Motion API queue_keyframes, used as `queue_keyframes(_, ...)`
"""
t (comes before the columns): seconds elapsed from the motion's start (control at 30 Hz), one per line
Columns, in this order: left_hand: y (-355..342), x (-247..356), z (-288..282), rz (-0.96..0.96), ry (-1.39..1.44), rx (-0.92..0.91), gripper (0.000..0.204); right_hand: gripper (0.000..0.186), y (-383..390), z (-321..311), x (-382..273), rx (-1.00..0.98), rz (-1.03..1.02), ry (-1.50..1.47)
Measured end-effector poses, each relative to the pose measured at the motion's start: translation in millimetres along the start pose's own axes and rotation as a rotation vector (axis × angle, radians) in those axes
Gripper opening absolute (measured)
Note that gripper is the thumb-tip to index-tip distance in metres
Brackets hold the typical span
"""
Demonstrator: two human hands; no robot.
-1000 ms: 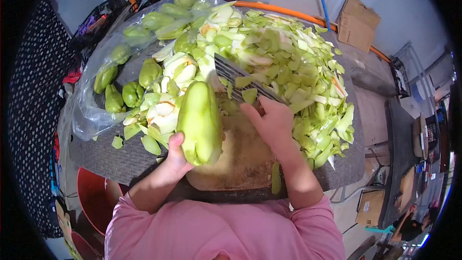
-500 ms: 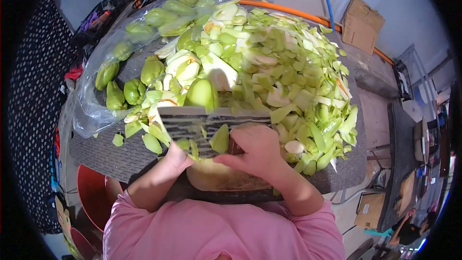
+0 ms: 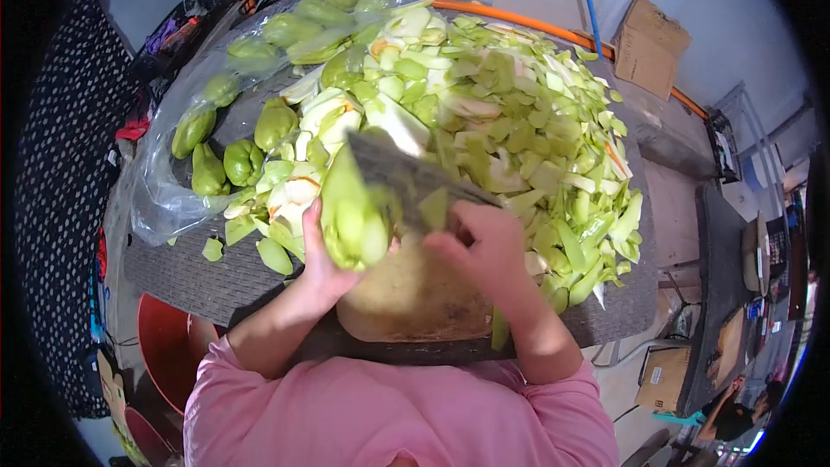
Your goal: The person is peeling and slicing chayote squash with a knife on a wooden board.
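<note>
My left hand (image 3: 322,261) grips a green chayote (image 3: 353,229) from its left side and underneath, just above the round wooden cutting board (image 3: 415,307). Pale peeled patches show on it. In my right hand (image 3: 488,242) is a wide-bladed cleaver (image 3: 402,175), blurred by motion, its handle hidden in my fist. The blade slants up to the left, against or very near the chayote's upper right side; I cannot tell if it touches. A scrap of green peel (image 3: 434,207) clings to the blade. A large heap of chayote peelings (image 3: 536,138) lies beyond and to the right.
A clear plastic bag (image 3: 151,207) on the left holds several whole chayotes (image 3: 290,30). All this lies on a dark woven-look tabletop (image 3: 199,272). Below its left edge stands a red bucket (image 3: 164,350). An orange pipe (image 3: 527,22) and a cardboard box (image 3: 648,43) are behind.
The cleaver, which was broadside and level over the board, has swung up into a slant. My left hand has turned upward and now visibly holds the chayote, which has come nearer and tilted.
</note>
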State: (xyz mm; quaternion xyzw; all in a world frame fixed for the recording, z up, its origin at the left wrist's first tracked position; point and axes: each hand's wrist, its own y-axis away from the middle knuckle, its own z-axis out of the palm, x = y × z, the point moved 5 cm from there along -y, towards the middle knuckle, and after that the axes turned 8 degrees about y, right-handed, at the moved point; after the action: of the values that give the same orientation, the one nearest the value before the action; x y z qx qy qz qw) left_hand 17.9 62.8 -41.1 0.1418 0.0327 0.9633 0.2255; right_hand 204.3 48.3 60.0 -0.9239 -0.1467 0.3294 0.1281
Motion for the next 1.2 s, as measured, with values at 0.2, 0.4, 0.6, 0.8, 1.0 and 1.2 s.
queue_keyframes(0.2, -7.4, 12.0, 13.8, -0.079, -0.01, -0.139, 0.079, 0.05, 17.0, 28.6, -41.8, -0.15, -0.333, -0.005)
queue_keyframes(0.4, -6.7, 10.1, 22.1, -0.018, 0.046, -0.129, 0.081, 0.048, 19.4, 33.1, -46.2, -0.059, -0.41, 0.059)
queue_keyframes(0.6, -4.5, 12.4, 29.2, -0.024, -0.058, -0.125, 0.083, 0.049, 20.7, 30.9, -49.5, -0.036, -0.411, 0.04)
queue_keyframes(0.8, -4.4, 11.2, 17.1, 0.006, 0.023, -0.058, 0.083, 0.05, 16.9, 39.1, -41.1, -0.066, -0.398, 0.105)
queue_keyframes(1.0, 10.4, 3.8, 23.8, 0.039, -0.185, -0.12, 0.083, 0.05, -23.1, 8.5, 38.4, 0.105, 0.204, 0.15)
queue_keyframes(1.2, 8.9, 6.6, 0.2, 0.059, -0.167, 0.022, 0.083, 0.049, 0.2, 5.4, -9.5, -0.012, -0.112, 0.053)
